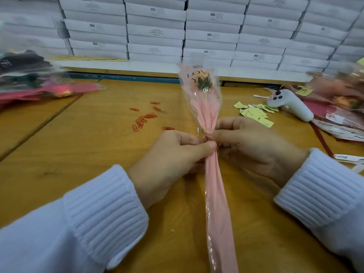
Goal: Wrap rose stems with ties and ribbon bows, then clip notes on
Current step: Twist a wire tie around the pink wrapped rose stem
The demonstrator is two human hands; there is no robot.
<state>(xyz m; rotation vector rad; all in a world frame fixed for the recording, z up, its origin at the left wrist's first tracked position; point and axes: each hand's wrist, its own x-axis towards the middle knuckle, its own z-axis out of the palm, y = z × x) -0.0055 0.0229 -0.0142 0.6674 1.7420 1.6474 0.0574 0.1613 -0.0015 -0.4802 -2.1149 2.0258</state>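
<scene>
From the head camera, the wrapped rose (204, 107) lay along the middle of the wooden table (78, 154), bloom end pointing away and the long pink tail running back between the two white sleeves. Both hands met at the gathered neck of the sleeve! The left hand (173, 154) pinched the bunched paper between thumb and forefinger, right where a short white twist tie (198, 131) end poked out. The right hand (250, 142) clamped onto the same neck from the other side, fingers curled round it.

This looked like a light, soft bundle: crinkly clear film over thin pink paper, slippery outside and easy to crush near the bloom. The thin stick inside probably gave the only stiffness, so the tight neck was the sensible place to hold it.

Orange paper clips (144, 118) lay scattered just left of the rose, and yellow notes (254, 113) waited to its right, untouched. The bow was not yet on.
</scene>
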